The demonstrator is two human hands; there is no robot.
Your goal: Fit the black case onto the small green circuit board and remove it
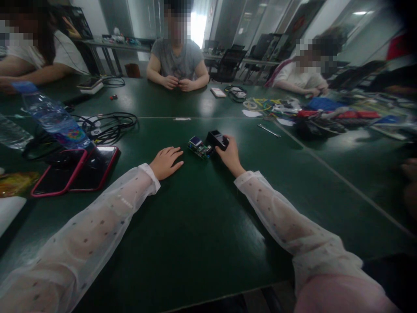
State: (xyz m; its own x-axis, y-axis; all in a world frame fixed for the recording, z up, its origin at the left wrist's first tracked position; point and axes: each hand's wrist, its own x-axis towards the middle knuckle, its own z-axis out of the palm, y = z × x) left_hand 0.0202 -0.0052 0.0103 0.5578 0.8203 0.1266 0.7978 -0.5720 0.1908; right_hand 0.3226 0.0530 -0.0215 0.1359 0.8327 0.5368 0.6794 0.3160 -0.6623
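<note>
Circuit board (201,148), small screen on top: lay on the green tabletop (195,243), loose, with no hand visibly in contact.

Black housing (215,138): stood just right of the circuit board. Contact between the two left unconfirmed by the view.

Right hand (230,156): curled about the right end of the housing, gripping with thumb and fingers, to the right of the circuit board.

Left hand (166,163): rested palm down just left of the circuit board, fingers spread, holding nothing, apart from the right hand.

Hazard, judged likeliest: scraping of the circuit board's exposed components against the housing. Probable cause: a leftward swing or tilt of the right hand, given so little room between.

Hazard, second: skidding of the circuit board across the smooth surface. Probable cause: a nudge from either side, with no steadying grip.

Hazard, third: strain on the small screen. Probable cause: careless finger pressure on the face instead of the edges.

Hazard, remote: spillage from the blue-capped bottle (57,117), well left of the circuit board, behind two red-cased phones (76,174). Probable cause: a wide sweep of the left forearm.

Silver wrench (269,130): lay well right of the circuit board, judged harmless there.
</note>
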